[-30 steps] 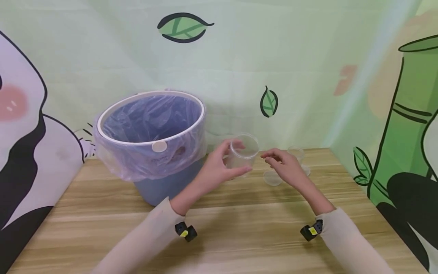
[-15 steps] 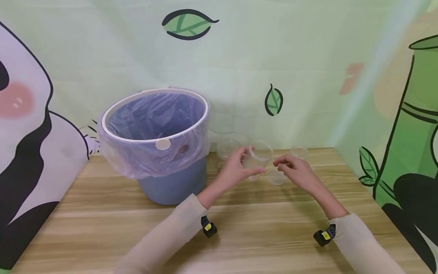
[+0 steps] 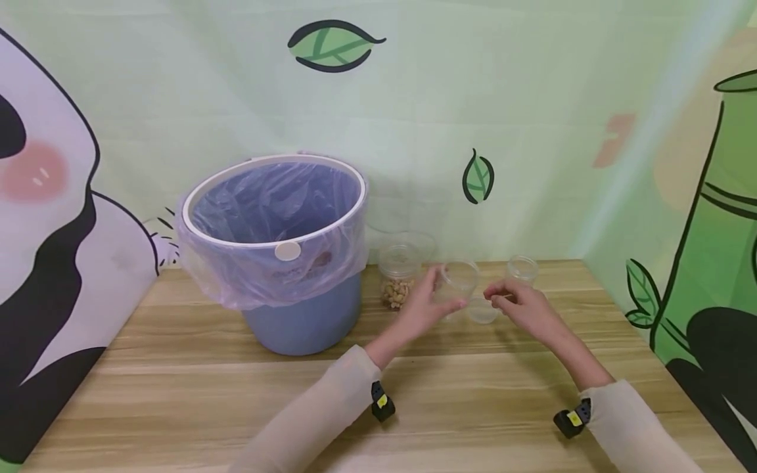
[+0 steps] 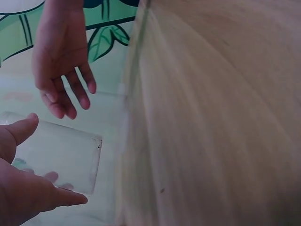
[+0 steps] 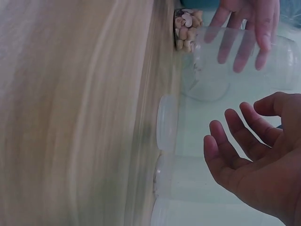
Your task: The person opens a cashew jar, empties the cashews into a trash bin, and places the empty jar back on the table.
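My left hand (image 3: 421,307) holds a clear plastic jar (image 3: 460,276) around its side, raised above the table. In the left wrist view the jar (image 4: 66,150) is see-through, with a few dark specks near its end. My right hand (image 3: 525,307) hovers to the right of it, apart from it. Its fingers are loosely curled and hold nothing, as the right wrist view shows of this hand (image 5: 263,150). A flat clear lid (image 3: 483,312) lies on the table between the hands. Behind my right hand stands another clear jar (image 3: 523,266), partly hidden.
On the left stands a blue bin (image 3: 301,322) lined with a translucent purple bag (image 3: 266,276). Beside it, behind my left hand, is a clear jar of nuts (image 3: 397,289). A printed cloth backdrop (image 3: 414,98) rises behind the wooden table (image 3: 461,407).
My left hand has carried the jar to the right and slightly down, away from the bin, uncovering the jar of nuts. My right hand has shifted slightly right. The head view has turned a little.
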Available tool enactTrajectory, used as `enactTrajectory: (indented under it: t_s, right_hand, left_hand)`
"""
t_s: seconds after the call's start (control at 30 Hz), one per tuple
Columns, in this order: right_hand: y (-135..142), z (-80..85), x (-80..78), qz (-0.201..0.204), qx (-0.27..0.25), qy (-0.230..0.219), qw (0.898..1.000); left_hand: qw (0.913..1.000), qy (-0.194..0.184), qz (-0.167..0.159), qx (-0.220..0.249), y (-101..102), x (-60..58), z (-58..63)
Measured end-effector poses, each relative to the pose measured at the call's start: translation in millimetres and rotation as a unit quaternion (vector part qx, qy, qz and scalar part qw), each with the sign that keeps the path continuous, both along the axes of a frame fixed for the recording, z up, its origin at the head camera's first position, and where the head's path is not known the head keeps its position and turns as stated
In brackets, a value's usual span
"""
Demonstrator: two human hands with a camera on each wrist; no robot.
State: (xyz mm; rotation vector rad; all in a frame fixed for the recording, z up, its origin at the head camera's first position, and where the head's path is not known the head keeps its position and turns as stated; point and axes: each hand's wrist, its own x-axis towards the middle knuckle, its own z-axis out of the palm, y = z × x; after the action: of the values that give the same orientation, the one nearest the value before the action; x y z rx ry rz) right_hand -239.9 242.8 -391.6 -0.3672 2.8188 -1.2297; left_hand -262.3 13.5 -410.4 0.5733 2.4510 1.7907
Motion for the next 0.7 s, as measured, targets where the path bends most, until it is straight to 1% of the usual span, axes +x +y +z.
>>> enactTrajectory:
  t_s: [0.07, 0.17, 0.33, 0.4, 0.57, 0.7]
  right_hand:
    - [2, -2.0, 1.0, -0.005, 0.003, -0.003, 1.000]
    - [5, -3.5, 2.5, -0.010, 0.009, -0.002, 1.000]
    - [7, -3.6, 4.4, -0.008, 0.022, 0.002, 1.000]
    - [7, -4.0, 4.5, -0.005, 0.026, 0.003, 1.000]
    - [8, -7.4, 3.5, 0.002, 0.034, 0.002, 0.999]
    - [10, -10.2, 2.8, 0.010, 0.039, 0.011, 0.999]
  left_hand:
    - [0.9999, -0.014, 0.005, -0.006, 4, 0.1, -3.6]
    - [0.9996, -0.022, 0.012, -0.012, 9, -1.7, -9.9]
    - [0.9994, -0.017, 0.021, -0.020, 17, -4.5, -19.3]
    - [0.9993, -0.017, 0.025, -0.021, 19, -4.9, -21.9]
    - [0.9988, -0.032, 0.035, -0.009, 23, -6.8, -26.2]
    - [0.9984, -0.035, 0.045, -0.004, 27, -9.7, -28.6]
